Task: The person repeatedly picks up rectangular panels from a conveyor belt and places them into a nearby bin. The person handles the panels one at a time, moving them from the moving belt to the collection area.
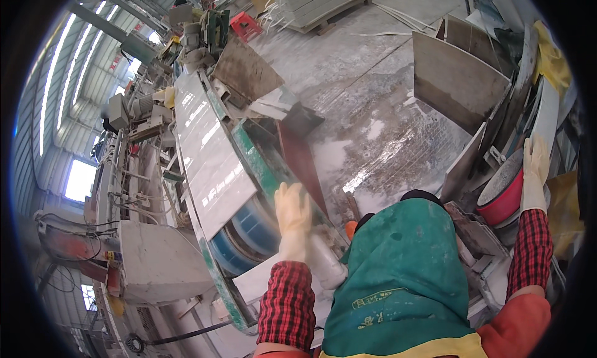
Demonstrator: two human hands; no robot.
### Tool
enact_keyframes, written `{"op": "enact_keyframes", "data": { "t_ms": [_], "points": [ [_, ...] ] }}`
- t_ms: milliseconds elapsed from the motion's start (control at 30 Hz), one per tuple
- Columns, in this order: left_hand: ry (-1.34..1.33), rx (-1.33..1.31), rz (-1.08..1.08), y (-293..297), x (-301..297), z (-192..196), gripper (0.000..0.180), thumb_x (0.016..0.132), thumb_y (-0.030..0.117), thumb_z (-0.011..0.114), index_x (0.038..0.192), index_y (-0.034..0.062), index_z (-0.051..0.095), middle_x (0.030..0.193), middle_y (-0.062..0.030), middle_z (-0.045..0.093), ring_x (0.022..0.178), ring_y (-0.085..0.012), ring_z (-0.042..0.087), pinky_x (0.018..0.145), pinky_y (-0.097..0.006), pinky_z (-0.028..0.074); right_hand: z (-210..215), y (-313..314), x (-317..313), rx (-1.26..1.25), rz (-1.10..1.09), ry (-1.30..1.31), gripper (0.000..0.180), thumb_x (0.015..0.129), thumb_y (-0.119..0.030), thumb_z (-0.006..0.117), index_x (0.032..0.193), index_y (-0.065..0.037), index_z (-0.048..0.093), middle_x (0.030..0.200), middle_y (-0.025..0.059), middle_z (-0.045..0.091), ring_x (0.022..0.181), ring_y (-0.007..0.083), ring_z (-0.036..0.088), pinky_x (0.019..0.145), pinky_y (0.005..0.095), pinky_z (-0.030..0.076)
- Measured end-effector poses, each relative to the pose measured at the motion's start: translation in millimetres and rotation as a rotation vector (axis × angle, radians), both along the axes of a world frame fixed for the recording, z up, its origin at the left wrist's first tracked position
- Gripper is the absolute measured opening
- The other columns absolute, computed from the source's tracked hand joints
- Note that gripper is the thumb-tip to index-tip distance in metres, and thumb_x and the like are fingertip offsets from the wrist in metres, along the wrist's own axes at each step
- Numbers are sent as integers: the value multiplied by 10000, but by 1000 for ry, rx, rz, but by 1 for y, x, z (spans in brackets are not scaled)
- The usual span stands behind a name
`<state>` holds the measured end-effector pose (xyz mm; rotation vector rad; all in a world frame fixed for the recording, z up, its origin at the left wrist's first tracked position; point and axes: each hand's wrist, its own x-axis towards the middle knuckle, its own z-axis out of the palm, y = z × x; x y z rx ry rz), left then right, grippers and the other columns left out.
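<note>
My left hand (pixel 292 218), in a pale rubber glove, is over the green rail (pixel 258 162) of a conveyor-like machine, its fingers stretched forward. Whether it presses on the rail I cannot tell. To its left, a glossy white slab (pixel 208 153) lies along the machine, with a blue-banded roller (pixel 239 237) at its near end. My right hand (pixel 535 171), gloved alike, has its fingers extended beside a red round tub (pixel 504 199) with a grey top. A long pale strip (pixel 547 106) rises just beyond its fingertips; contact is unclear.
A white pipe (pixel 328 265) stands beside my green apron (pixel 398 265). Brown boards (pixel 457 78) lean at the right, and another board (pixel 245 72) tilts beyond the machine. Stacked pale slabs (pixel 314 3) and a red stool (pixel 245 26) stand farther off on the wet, stained floor (pixel 373 90).
</note>
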<state>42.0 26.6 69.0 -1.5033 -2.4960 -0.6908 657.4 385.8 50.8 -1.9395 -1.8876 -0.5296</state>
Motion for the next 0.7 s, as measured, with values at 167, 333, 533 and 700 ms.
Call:
{"op": "enact_keyframes", "data": {
  "t_ms": [167, 333, 533, 700],
  "points": [
    [17, 29, 0, 0, 1, 2, 295, 836, 113, 670, 1122, 42, 650, 1167, -208, 604, 1117, -414, 511, 987, -466, 419, 5, -9, -10, -28, -19, 6, 491, 998, -426, 490, 1352, -100, 580, 1395, 144, 563, 1301, 312, 514, 1093, 414, 388],
    [80, 83, -27, -1, -2, -1, 274, 826, 111, 669, 1089, 34, 660, 1115, -217, 595, 1057, -410, 529, 943, -467, 441, 6, -16, -13, 0, 20, 27, 495, 1010, -401, 476, 1331, -38, 576, 1369, 173, 570, 1286, 333, 515, 1091, 410, 386],
    [35, 64, -13, 0, -1, 2, 281, 824, 111, 675, 1094, 35, 660, 1128, -219, 600, 1078, -416, 528, 958, -469, 435, 14, -29, -25, -8, 33, 56, 506, 1017, -395, 462, 1330, -12, 569, 1357, 194, 572, 1279, 352, 514, 1086, 417, 388],
    [41, 58, -11, -1, -1, 3, 280, 827, 111, 678, 1096, 39, 660, 1138, -215, 608, 1094, -421, 527, 970, -474, 430, 11, -35, -29, 31, 54, 58, 488, 1016, -387, 466, 1312, -18, 587, 1343, 195, 585, 1260, 364, 530, 1076, 423, 399]
  ]
}}
